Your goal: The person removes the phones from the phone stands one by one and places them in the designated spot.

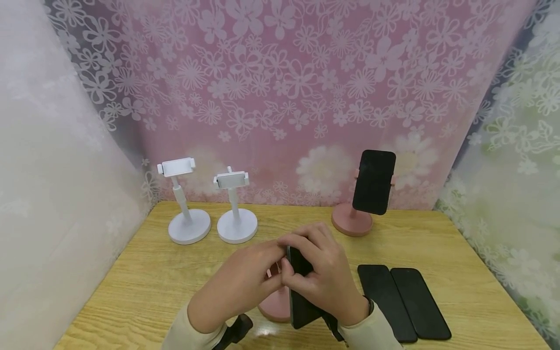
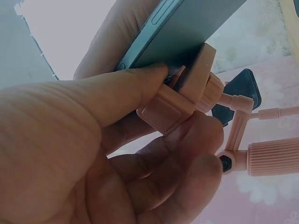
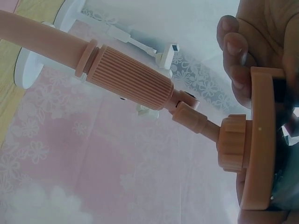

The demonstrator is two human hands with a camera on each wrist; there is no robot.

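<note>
a pink cloth point(image 1: 271, 97) printed with white flowers hangs behind a wooden table point(image 1: 131, 291), with a pale cloth point(image 1: 43, 170) down the left side and a flowered cloth point(image 1: 525, 160) down the right. at the back left of the table stand a taller white stand point(image 1: 189, 226) and, just beside it, a shorter white stand point(image 1: 237, 226), both on round bases. at the back right, a far pink stand point(image 1: 352, 222) holds a black phone point(image 1: 374, 182) upright, leaning slightly. near the front right, an inner flat phone point(image 1: 387, 301) and an outer flat phone point(image 1: 421, 304) lie side by side on the wood.

at the front middle is the near pink stand point(image 1: 275, 306), partly hidden by the hands, with the held phone point(image 1: 302, 311) at its clamp point(image 2: 201, 77). the left hand point(image 1: 240, 282) is narrow, its thumb and bent fingers gripping about the clamp, the thumb lying against the phone's lower face. the right hand point(image 1: 323, 272) is curled over the upper part of the held phone, gripping it. whether the phone sits fully in the clamp, i cannot tell. in the right wrist view a ribbed collar point(image 3: 131, 77) shows on the stand's pole.
</note>
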